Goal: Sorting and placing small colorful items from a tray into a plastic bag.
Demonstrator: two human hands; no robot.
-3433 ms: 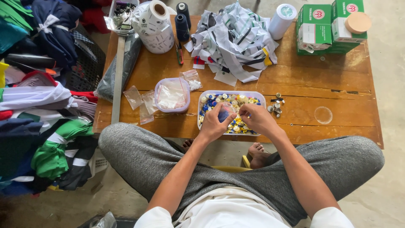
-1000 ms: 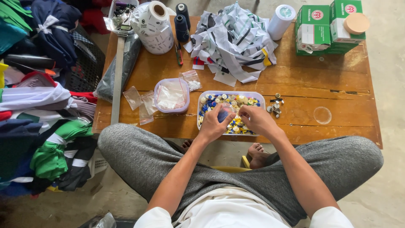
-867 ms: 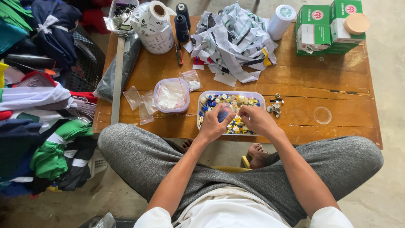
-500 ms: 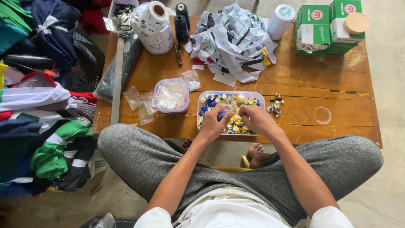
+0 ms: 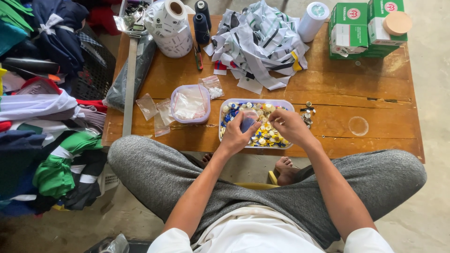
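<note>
A small clear bag holding blue pieces is pinched between the curled fingers of the left hand, while the right hand is held half-closed, its fingertips drawn together over the buttons as if on one small piece, though what is pinched cannot be made out. Both hands are held above a clear plastic tray of mixed coloured buttons at the near edge of the wooden table, just beside a lidded tub. Much of the tray is hidden by the hands.
</note>
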